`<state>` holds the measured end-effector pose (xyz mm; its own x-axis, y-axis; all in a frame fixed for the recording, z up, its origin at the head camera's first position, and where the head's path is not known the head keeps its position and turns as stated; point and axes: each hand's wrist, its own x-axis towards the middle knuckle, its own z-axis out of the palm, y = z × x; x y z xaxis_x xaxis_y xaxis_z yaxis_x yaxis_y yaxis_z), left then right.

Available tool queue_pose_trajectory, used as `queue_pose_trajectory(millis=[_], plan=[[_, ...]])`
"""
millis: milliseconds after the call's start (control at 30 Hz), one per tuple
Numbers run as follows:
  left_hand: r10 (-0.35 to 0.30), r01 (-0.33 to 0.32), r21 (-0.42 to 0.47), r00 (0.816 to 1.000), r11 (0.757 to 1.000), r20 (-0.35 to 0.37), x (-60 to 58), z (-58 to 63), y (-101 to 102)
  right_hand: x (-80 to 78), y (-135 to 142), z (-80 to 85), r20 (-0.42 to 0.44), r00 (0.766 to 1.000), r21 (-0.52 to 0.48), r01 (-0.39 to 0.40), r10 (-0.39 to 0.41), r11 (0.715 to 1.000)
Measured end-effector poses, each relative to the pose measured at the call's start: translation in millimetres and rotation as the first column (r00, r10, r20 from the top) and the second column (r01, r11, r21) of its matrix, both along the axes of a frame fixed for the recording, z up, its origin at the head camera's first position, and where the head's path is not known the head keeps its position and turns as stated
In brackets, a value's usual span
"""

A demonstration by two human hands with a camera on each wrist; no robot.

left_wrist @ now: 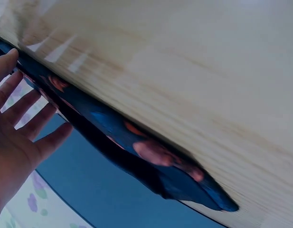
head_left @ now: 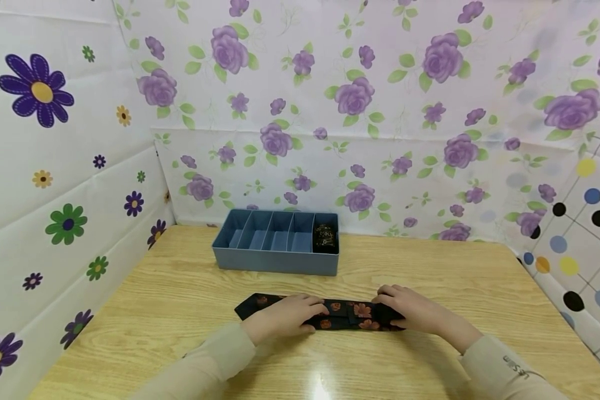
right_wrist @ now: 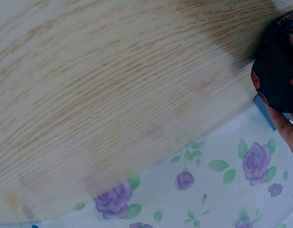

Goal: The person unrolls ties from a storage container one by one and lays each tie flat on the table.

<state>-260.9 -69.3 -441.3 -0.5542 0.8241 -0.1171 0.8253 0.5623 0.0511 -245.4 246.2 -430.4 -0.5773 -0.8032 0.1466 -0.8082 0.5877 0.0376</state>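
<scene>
A dark necktie with orange flowers lies folded lengthwise across the table, its pointed tip to the left. My left hand rests on its middle; in the left wrist view that hand's fingers are spread and fairly straight against the fabric. At the right end my right hand holds the folded-over part between thumb and fingers. The right wrist view catches only a rounded bend of the necktie and part of the hand at its edge.
Behind the necktie stands a blue-grey divided box. Its rightmost compartment holds a dark item with a gold pattern. Flower-printed sheets hang along the back and left of the wooden table; a dotted one is on the right.
</scene>
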Motion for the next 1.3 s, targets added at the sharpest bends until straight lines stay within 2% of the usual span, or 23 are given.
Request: queue_pose_trajectory(millis=[167, 367, 533, 633, 800, 1033, 1300], plan=[[-0.002, 0.002, 0.013, 1.000, 1.000, 0.018, 1.6, -1.5, 11, 0.8, 0, 0.2, -0.002, 1.000, 0.008, 0.010, -0.010, 1.000], [-0.028, 0.024, 0.067, 0.998, 0.997, 0.064, 4.6, -3.3, 28, -0.4, 2, 0.0, 0.062, 0.997, 0.021, 0.049, -0.051, 0.999], [-0.081, 0.079, 0.031, 0.995, 0.996, 0.061, 7.7, -5.5, 41, -1.1, 2, -0.3, 0.121, 0.989, 0.029, 0.083, -0.086, 0.996], [-0.088, 0.089, -0.004, 0.994, 0.996, 0.066, 9.4, -6.2, 49, -0.8, 3, -0.7, 0.140, 0.985, 0.029, 0.098, -0.101, 0.995], [-0.046, 0.052, -0.055, 0.993, 0.997, 0.110, 11.3, -5.4, 59, -1.8, 7, -2.0, 0.161, 0.984, -0.005, 0.080, -0.078, 0.997], [0.023, -0.008, -0.102, 0.989, 0.995, 0.146, 12.1, -3.1, 67, -0.5, 15, -2.2, 0.123, 0.992, -0.044, 0.021, -0.015, 0.999], [0.034, -0.022, -0.088, 0.990, 0.996, 0.134, 10.1, 0.3, 71, -1.2, 19, 1.1, 0.142, 0.987, -0.042, 0.078, -0.071, 0.996]])
